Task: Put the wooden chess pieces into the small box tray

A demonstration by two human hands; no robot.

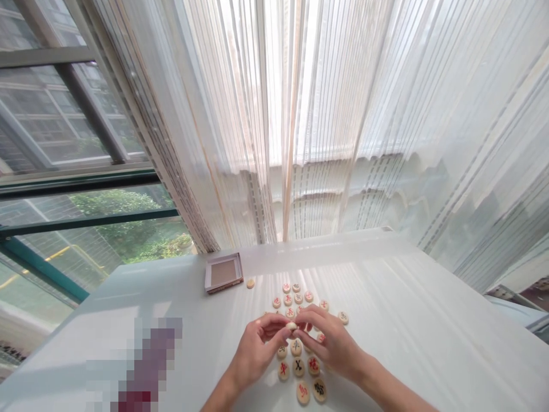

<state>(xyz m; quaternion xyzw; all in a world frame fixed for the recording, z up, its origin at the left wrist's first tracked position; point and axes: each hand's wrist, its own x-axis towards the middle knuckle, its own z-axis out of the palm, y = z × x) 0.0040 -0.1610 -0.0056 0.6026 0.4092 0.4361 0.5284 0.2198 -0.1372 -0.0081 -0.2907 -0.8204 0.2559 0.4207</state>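
Observation:
Both hands meet over a white table (398, 297). My left hand (257, 349) and my right hand (328, 340) pinch one round wooden chess piece (291, 327) between their fingertips. Several more wooden discs (295, 297) with red or black characters lie face up just beyond the fingers. Others (298, 366) lie in short rows under and between my wrists, and two (311, 391) sit nearest to me. One plain disc (250, 283) lies apart to the left.
A small square brown box (223, 273) stands at the back left of the table. Sheer striped curtains (326, 114) hang behind the table, with a window (64, 143) at the left. A blurred patch (141, 366) covers the table's near left.

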